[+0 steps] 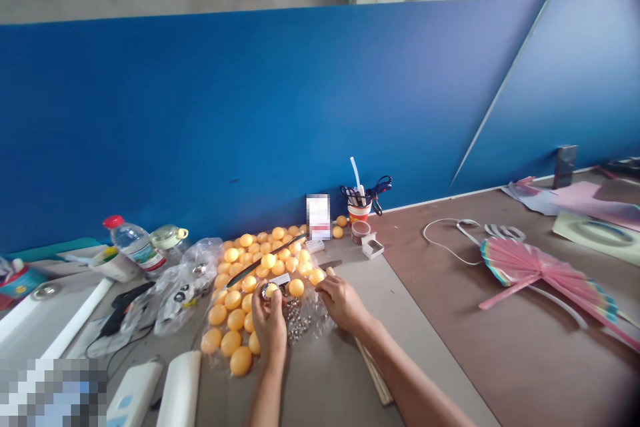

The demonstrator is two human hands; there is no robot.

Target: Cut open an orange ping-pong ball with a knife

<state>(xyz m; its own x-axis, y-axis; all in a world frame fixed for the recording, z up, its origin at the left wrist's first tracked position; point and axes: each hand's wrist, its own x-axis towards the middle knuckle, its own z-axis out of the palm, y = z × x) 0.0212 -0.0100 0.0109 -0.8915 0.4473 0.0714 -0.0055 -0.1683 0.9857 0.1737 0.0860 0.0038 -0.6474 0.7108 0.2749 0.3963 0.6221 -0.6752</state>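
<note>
My left hand [270, 323] is closed around a small ring-shaped thing [271, 291] with a dark rim and orange showing in its middle; I cannot tell its exact kind. To the right, my right hand [345, 300] has its fingers pinched together, and a short pale stick tip [329, 271] pokes up from them. Many orange balls [231, 343] in clear plastic lie beside and behind my left hand. Between the hands sits a heap of small shiny metal pieces [299, 323] on clear plastic. Flat wooden sticks [374, 373] lie partly under my right forearm.
A cup of pens and cable [359, 212] stands at the back, near a small white open box [372, 247]. At left are a red-capped bottle [137, 245], plastic bags [175, 300] and a black glue gun [120, 310]. A pink paper fan [543, 273] lies at right.
</note>
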